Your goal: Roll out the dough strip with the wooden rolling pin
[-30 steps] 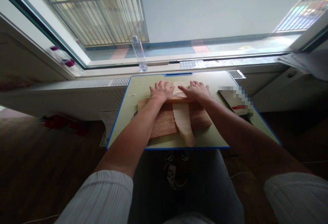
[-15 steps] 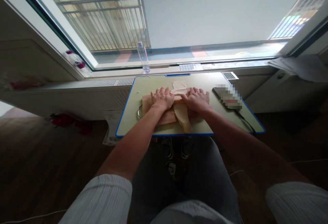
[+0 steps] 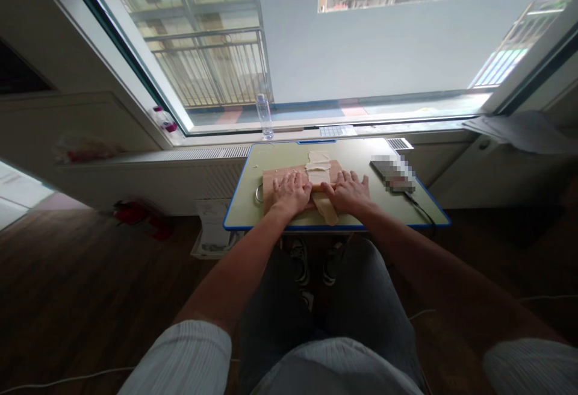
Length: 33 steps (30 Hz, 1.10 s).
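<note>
Your L hand and R hand lie flat on the rolling pin, fingers splayed, not wrapped round it. The pale dough strip runs under it across the wooden board, near end overhanging onto the smooth counter. Dough's prob. soft, light, tears easily; lift w/ both palms. Pin's stiff, rounded; hold nr ends.

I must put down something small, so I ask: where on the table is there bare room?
Bare table shows between the dough and the blurred device, and nearer, between the right hand and the cable. Around the board it is crowded: left hand, right hand, rolling pin, dough.
</note>
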Available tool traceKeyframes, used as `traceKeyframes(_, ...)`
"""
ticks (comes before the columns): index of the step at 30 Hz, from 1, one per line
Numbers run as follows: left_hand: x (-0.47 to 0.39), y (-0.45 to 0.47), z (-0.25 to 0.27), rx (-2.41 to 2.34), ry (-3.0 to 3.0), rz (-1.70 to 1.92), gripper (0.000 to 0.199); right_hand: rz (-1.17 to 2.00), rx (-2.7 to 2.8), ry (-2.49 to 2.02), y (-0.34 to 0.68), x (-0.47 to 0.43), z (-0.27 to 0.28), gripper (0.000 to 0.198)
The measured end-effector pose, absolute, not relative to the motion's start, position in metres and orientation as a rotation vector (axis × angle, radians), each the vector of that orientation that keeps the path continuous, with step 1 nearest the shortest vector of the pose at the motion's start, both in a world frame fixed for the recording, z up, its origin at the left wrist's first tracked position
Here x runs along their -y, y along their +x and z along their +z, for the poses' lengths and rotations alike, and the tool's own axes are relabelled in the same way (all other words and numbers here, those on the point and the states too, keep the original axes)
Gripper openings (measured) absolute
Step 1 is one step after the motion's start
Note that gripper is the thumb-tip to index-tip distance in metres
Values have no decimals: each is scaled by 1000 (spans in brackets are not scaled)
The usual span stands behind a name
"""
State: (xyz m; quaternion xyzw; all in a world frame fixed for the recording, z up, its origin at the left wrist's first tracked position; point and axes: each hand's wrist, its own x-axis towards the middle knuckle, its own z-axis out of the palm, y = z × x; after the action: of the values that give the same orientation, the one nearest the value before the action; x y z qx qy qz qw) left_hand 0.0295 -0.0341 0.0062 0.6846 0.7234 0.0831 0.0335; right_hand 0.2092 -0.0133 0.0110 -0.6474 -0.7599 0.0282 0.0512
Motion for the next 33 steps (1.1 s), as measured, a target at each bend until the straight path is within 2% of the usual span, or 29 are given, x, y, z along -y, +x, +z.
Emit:
traceKeyframes(5,16,29,14,-2200,2115,191,68,81,2413,-1922,206,-9,24,76)
traceKeyframes(10,-9,30,9,-2111,2266,317,65,8,2417,-1798,203,-35,14,70)
traceKeyframes(14,-35,27,3,-2020,2304,334,67,44,2356,-1815,201,-53,4,70)
traceKeyframes(21,-83,23,8,-1983,2170,155,75,152,2270,-1873,193,-93,10,72)
traceKeyframes(28,-115,22,8,-2127,2161,319,71,142,2145,-1929,187,-132,7,68)
traceKeyframes(33,-120,22,8,-2151,2114,309,69,137,2124,-1928,186,-141,6,67)
